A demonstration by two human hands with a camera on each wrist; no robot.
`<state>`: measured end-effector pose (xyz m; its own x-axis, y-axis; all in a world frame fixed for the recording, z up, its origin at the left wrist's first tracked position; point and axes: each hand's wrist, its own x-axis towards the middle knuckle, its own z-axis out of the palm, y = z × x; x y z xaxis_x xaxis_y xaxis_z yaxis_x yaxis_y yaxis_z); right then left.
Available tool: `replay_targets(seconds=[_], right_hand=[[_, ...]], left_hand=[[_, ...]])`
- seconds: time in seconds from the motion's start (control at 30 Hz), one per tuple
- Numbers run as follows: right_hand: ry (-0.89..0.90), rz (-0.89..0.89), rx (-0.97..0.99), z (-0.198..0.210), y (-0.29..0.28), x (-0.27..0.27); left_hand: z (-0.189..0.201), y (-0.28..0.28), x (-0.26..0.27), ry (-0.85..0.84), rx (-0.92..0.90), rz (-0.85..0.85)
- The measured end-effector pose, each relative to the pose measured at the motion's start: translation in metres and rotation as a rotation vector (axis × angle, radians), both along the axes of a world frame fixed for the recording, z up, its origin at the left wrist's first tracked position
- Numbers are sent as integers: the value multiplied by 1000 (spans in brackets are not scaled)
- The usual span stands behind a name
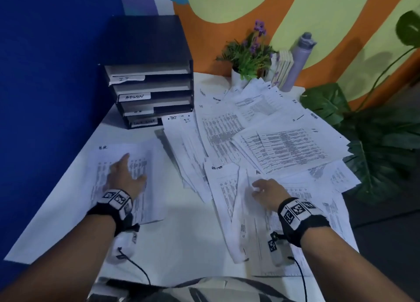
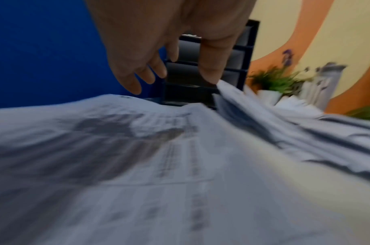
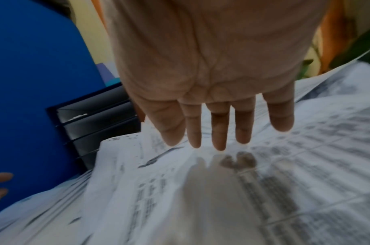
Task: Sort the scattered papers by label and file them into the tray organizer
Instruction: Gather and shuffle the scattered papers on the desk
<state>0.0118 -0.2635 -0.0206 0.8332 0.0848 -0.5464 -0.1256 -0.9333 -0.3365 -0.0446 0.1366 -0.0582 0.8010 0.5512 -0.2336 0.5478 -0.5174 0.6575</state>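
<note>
The black tray organizer [image 1: 150, 92] stands at the back left of the white table [image 1: 181, 244], its slots tagged IT, ADMIN, H.R. and one I cannot read. My left hand [image 1: 127, 176] [image 2: 142, 54] lies flat with straight fingers on a sheet marked H.R. [image 1: 102, 165] in front of it. A loose heap of printed papers [image 1: 261, 138] covers the right half of the table. My right hand [image 1: 263, 192] [image 3: 211, 116] hovers with straight fingers just over the near sheets of that heap, beside one marked ADMIN [image 1: 225, 183]. Neither hand holds anything.
A potted plant with purple flowers [image 1: 250, 53], a few books [image 1: 281, 67] and a grey bottle [image 1: 300, 60] stand at the back. A large leafy plant [image 1: 375, 142] crowds the table's right edge. A blue wall [image 1: 45, 74] closes the left side.
</note>
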Motion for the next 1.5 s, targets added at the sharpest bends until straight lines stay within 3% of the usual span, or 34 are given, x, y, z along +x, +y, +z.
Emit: replay_targets(seconds=[0.13, 0.2, 0.33, 0.43, 0.53, 0.63, 0.83, 1.07, 1.37, 1.43, 1.5], right_hand=[[-101, -217, -118, -2, -53, 9], [-153, -355, -99, -6, -81, 11], [-142, -447, -68, -16, -125, 7], [-129, -332, -119, -21, -137, 5], [-89, -204, -206, -25, -131, 8], [-95, -67, -290, -27, -120, 11], [-204, 68, -224, -29, -99, 10], [-149, 32, -205, -46, -90, -29], [-266, -19, -212, -34, -78, -79], [-270, -127, -131, -34, -83, -73], [-331, -360, 54, -32, -87, -64]], left_hand=[[-10, -54, 41, 35, -422, -23], [-14, -74, 57, 104, -487, -17], [-24, -95, 80, 183, -438, -8], [-27, -105, 97, 149, -422, 42], [-19, -120, 103, 137, -265, -24], [-14, -128, 103, 160, -222, -74], [1, -143, 72, 60, -253, -102], [-7, -143, 5, 92, -289, -122], [-10, -122, -59, 178, -262, -95], [-5, -120, -63, 96, -163, -49], [7, -122, -60, 14, -5, 36]])
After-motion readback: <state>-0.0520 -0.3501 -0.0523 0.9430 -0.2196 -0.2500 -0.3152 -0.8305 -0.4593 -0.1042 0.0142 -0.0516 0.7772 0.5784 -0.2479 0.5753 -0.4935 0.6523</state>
